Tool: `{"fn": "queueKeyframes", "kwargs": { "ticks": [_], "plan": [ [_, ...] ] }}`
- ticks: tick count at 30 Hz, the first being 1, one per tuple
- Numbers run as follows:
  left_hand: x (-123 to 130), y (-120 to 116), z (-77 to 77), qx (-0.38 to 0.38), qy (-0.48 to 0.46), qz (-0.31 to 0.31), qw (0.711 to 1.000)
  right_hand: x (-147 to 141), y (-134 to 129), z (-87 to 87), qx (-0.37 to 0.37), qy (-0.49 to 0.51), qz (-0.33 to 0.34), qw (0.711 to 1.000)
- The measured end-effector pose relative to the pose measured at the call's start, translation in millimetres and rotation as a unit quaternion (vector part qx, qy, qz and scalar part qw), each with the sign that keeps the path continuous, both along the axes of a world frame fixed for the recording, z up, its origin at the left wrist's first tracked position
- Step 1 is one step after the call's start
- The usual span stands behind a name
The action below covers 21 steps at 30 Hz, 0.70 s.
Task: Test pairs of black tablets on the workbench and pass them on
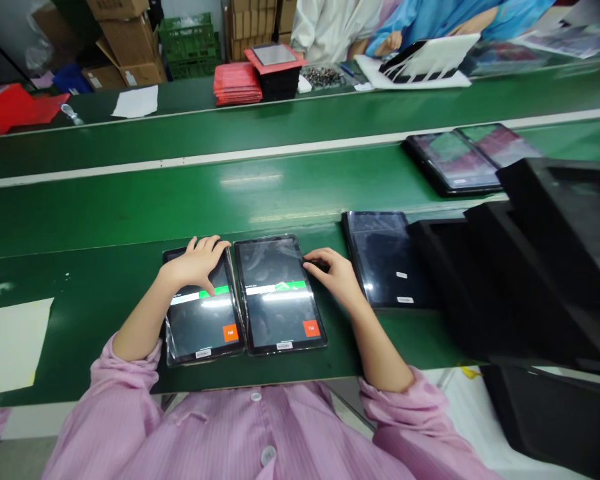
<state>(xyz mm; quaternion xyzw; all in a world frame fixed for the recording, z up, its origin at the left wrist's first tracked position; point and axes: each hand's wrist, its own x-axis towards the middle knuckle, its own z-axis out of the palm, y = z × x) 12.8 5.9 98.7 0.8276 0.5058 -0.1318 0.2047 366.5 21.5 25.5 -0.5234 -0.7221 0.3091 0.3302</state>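
Two tablets lie side by side on the green table, their screens lit with a green bar and an orange-red box marked "Fail". Over the upper part of the left tablet [195, 333] rests my left hand [193, 267], fingers spread. My right hand [334, 273] is at the upper right edge of the right tablet [275, 320], thumb and forefinger slightly apart at its side, holding nothing visible. Further right, dark tablets [380, 260] with small white labels lie flat beside black trays [480, 287].
Across the belt [180, 200], more tablets [455, 160] lie at the right. Red pouches [237, 83] and a black stack stand at the far side, near two people in white and blue sleeves. A pale sheet [15, 347] lies at the left.
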Motion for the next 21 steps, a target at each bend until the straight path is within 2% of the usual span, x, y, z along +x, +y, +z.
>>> {"fn": "queueKeyframes", "kwargs": {
  "ticks": [3,7,10,14,21],
  "plan": [
    [3,1,0.8,0.003,-0.019,0.002,1.000,1,0,-2.8,-0.034,0.028,-0.018,0.999],
    [6,3,6.9,-0.036,-0.032,0.011,0.999,3,0,-4.6,-0.088,0.047,-0.034,0.994],
    [5,5,7.4,-0.054,-0.050,0.008,0.997,4,1,-5.4,-0.098,0.062,-0.035,0.993],
    [3,6,2.6,-0.041,-0.055,-0.003,0.998,3,1,-8.4,-0.098,0.074,-0.040,0.992],
    [-2,6,-2.4,-0.022,-0.063,0.007,0.998,1,2,-15.2,-0.152,0.140,-0.025,0.978]
  ]
}}
